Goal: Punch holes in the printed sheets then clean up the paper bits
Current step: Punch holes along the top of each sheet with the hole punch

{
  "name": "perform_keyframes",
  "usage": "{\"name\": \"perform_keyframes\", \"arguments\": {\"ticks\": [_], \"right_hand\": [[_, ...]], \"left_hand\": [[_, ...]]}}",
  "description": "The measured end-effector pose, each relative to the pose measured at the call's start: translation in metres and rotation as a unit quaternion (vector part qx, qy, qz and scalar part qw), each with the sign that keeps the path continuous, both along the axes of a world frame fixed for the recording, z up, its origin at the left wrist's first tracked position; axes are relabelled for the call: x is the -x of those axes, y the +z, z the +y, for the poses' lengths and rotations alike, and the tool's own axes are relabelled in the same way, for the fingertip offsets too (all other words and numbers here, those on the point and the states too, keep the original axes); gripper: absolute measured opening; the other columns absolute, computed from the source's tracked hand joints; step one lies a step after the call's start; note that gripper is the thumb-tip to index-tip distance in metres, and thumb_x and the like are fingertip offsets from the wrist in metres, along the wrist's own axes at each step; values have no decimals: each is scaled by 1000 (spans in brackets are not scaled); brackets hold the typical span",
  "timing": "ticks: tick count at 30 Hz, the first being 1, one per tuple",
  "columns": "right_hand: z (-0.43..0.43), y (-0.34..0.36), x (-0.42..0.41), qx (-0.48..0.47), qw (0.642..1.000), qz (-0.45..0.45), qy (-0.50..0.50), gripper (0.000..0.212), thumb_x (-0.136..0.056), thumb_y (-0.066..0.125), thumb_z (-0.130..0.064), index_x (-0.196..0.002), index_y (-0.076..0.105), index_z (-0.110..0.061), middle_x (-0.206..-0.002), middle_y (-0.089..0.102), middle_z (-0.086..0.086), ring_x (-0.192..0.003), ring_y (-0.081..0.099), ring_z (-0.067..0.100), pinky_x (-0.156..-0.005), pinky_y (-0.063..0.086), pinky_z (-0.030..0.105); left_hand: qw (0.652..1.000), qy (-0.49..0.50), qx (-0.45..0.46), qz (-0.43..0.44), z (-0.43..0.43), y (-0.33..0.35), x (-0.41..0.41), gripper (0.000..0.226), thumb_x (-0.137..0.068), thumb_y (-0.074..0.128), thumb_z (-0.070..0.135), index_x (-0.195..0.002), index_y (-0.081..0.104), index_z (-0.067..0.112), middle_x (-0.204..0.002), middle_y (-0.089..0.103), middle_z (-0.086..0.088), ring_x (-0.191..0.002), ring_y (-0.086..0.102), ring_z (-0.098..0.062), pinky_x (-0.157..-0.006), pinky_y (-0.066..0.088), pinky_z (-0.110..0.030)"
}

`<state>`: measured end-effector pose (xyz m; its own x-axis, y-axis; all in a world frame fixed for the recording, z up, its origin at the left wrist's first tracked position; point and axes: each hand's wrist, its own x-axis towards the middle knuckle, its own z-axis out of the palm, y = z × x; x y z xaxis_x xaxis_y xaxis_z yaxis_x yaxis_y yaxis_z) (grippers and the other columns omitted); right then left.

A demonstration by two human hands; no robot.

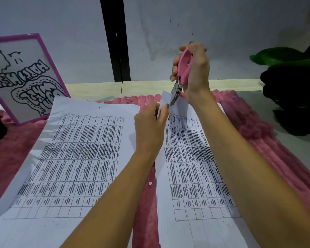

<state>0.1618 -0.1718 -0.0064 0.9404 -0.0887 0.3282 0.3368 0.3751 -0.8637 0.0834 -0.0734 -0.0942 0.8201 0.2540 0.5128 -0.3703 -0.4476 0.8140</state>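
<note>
right hand [196, 74] round punch [184, 64]; print [82, 158] unreadable

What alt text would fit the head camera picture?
A right hand holds a pink hole punch on the lifted corner of a printed sheet, which the left hand pinches. A second sheet lies left of it on a pink rug, with paper dots nearby.
</note>
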Motion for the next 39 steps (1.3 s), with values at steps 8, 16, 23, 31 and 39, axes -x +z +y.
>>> {"name": "perform_keyframes", "arguments": {"ticks": [8,16,23,31,39], "right_hand": [[-9,-2,-3,-20,1000,15,-7,25,-74,52,-32,-83,55,-9,-64,53,8,-50,47,18,-49,41,27],[-53,-5,-12,-89,992,26,-87,37,-75,51,-36,-93,55,-3,-62,53,7,-48,44,19,-47,36,24],[-66,-4,-11,-105,990,21,-93,26,-95,43,-25,-81,55,-7,-62,52,8,-47,41,18,-48,33,23],[-58,-6,-12,-104,991,12,-84,24,-88,45,-25,-74,55,-10,-62,51,8,-46,39,18,-47,31,24],[-58,-9,-13,-104,987,1,-124,15,-78,48,-22,-71,52,-9,-60,49,10,-46,38,19,-46,31,25]], "left_hand": [[998,-33,50,16,5,-4,-3,43,-98,55,25,-63,37,9,-55,32,5,-54,23,-7,-50,20,-23],[991,-67,95,63,7,-3,-4,31,-99,54,24,-69,48,28,-48,47,25,-48,37,0,-49,27,-12],[989,-66,116,65,8,-6,-8,37,-98,56,28,-86,59,-7,-63,49,-1,-58,34,-12,-58,34,-32],[984,-79,139,78,7,-3,-6,24,-97,57,26,-81,62,9,-68,59,4,-64,44,-12,-63,41,-31],[979,-98,152,89,7,-1,-4,11,-93,63,30,-97,69,21,-85,72,5,-74,65,-17,-75,55,-36]]}}
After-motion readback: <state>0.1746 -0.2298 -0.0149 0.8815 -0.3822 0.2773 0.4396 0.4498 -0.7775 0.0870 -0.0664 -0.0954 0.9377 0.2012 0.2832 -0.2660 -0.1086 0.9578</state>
